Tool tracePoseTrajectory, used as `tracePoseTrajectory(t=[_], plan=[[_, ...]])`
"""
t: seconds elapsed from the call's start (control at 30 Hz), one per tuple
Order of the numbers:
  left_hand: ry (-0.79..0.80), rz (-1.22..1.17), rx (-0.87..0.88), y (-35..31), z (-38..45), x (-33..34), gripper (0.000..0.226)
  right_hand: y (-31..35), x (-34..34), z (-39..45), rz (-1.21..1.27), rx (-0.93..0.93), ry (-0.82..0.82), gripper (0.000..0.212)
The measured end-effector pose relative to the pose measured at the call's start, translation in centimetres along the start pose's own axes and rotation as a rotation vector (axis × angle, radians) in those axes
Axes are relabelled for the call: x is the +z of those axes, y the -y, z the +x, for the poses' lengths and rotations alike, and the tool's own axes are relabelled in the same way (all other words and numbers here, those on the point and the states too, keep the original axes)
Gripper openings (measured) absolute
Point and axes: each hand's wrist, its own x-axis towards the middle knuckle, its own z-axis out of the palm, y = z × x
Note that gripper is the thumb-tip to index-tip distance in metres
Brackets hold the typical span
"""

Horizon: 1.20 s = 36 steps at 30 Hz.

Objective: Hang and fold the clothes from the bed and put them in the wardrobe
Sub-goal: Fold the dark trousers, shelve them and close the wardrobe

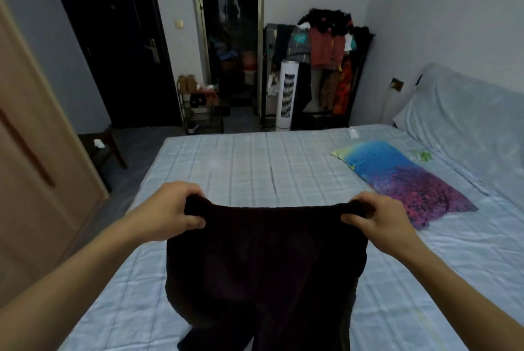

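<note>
A dark pair of trousers (263,262) hangs spread out above the bed (226,169), held up by its waistband, with the legs trailing down toward the near edge of the bed. The left hand (173,211) pinches the left end of the waistband, fingers curled over the top and thumb underneath; the right hand (377,220) grips the right end the same way, so each grip is clamped on the cloth. The bed carries a pale blue checked sheet. A blue and purple pillow (402,180) lies on it to the right, well apart from the trousers. Beyond the bed stand a white tower fan (286,95) and a clothes rack (326,47) piled with garments. A wooden wardrobe door (34,152) is at the left.
</note>
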Motion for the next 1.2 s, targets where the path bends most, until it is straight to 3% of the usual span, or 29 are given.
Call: tracePoseTrajectory(t=[0.23,0.47,0.57,0.63,0.77,0.83,0.97,1.1,1.2], plan=[[0.093,-0.169,-0.043,3.0,0.5,2.8,0.018,-2.9,3.7,-0.2,0.086,0.134,0.18,0.021],[0.01,-0.169,-0.082,6.1,7.6,5.3,0.015,-6.6,9.3,6.0,0.089,0.139,0.137,0.023],[0.007,-0.069,-0.11,7.4,14.2,5.5,0.026,-7.2,11.7,12.5,0.019,0.192,0.134,0.034],[-0.11,-0.019,-0.085,7.0,19.4,2.5,0.025,-5.5,11.1,18.0,0.028,0.143,0.054,0.034],[-0.621,-0.062,0.026,1.5,25.5,-10.5,0.018,1.6,2.0,27.9,0.227,-0.079,-0.364,0.017],[-0.812,-0.118,0.139,-2.6,24.5,-16.1,0.015,5.4,-4.0,29.7,0.322,-0.185,-0.536,0.015],[-1.129,-0.113,0.368,-9.5,18.3,-21.9,0.018,10.6,-13.4,28.0,0.411,-0.385,-0.713,0.014],[-1.27,-0.021,0.454,-13.5,11.2,-23.1,0.019,13.1,-18.5,22.4,0.456,-0.502,-0.765,0.016],[-1.208,0.005,0.416,-14.2,5.8,-20.8,0.02,12.9,-18.8,17.1,0.411,-0.54,-0.67,0.015]])
